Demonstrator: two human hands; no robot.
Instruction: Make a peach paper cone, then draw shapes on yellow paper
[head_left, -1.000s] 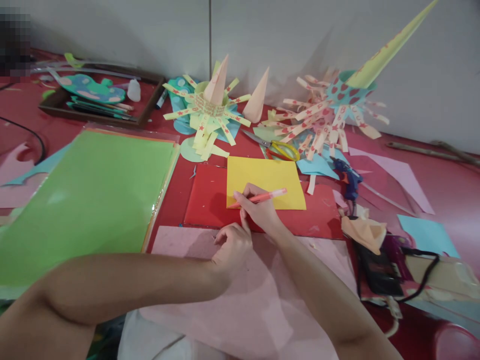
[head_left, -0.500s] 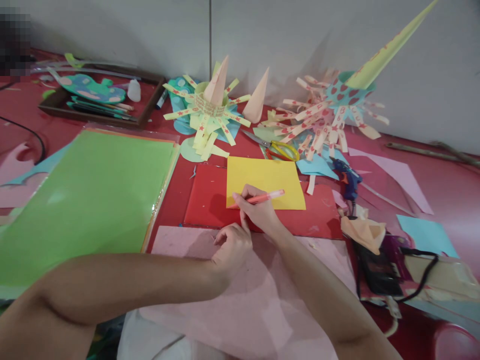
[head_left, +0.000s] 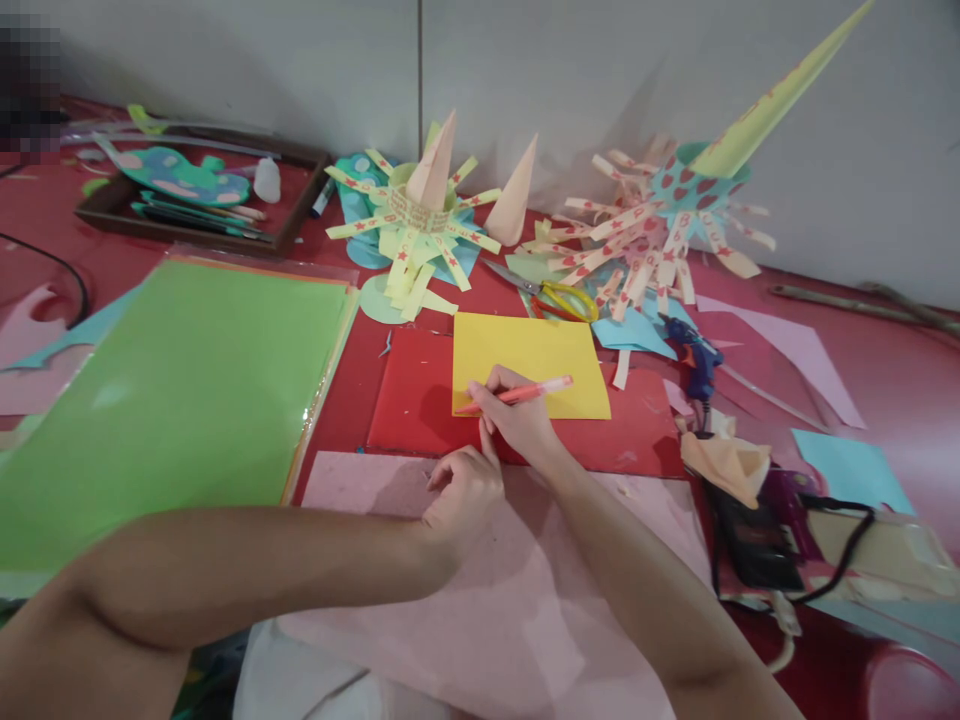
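Observation:
A red pen (head_left: 525, 391) is pinched in my right hand (head_left: 517, 410), its tip near the lower left corner of a yellow sheet of paper (head_left: 540, 350). My left hand (head_left: 466, 485) rests just below, over a pink sheet (head_left: 525, 580). Its index finger points up to the sheet's lower edge, close under my right hand, while the other fingers curl loosely; nothing shows in them. Whether that fingertip presses on the paper is hard to see. Under the yellow sheet lies a flat red board or folder (head_left: 409, 400).
Green sheets in a clear sleeve (head_left: 172, 390) lie at left, below a brown tray (head_left: 289, 225). Behind the paper are yellow-handled scissors (head_left: 562, 298), paper cones (head_left: 514, 195) and fringed paper crafts (head_left: 420, 210). At right are a blue glue gun (head_left: 697, 360) and a black device (head_left: 754, 540).
The pen and my right fingers have shifted very slightly, with the pen's back end a touch further right and up. My left hand and the yellow paper stay where they were.

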